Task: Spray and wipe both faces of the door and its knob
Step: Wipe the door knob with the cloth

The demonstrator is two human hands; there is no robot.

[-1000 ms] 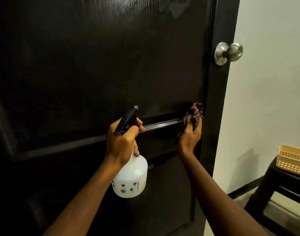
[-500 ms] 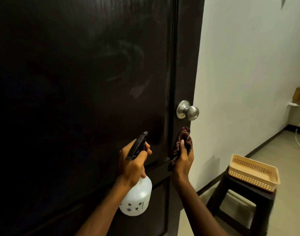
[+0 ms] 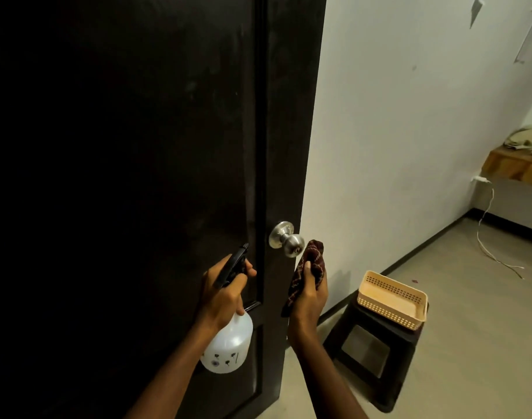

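Left hand [image 3: 220,293] fingers clamped on spray bottle [image 3: 228,347]; right hand [image 3: 311,294] fingers clamped on cloth [image 3: 307,267] beside knob [image 3: 288,238]

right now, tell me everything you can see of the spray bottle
The spray bottle has a rounded, white plastic body with small dark flower prints near its base and a black trigger head. It hangs roughly upright in the grip of the left hand, curled round the neck and trigger, nozzle aimed up at the dark door, lower left of the knob. Its fill level cannot be told.

Basket [image 3: 391,300] on stool [image 3: 376,355], rt.
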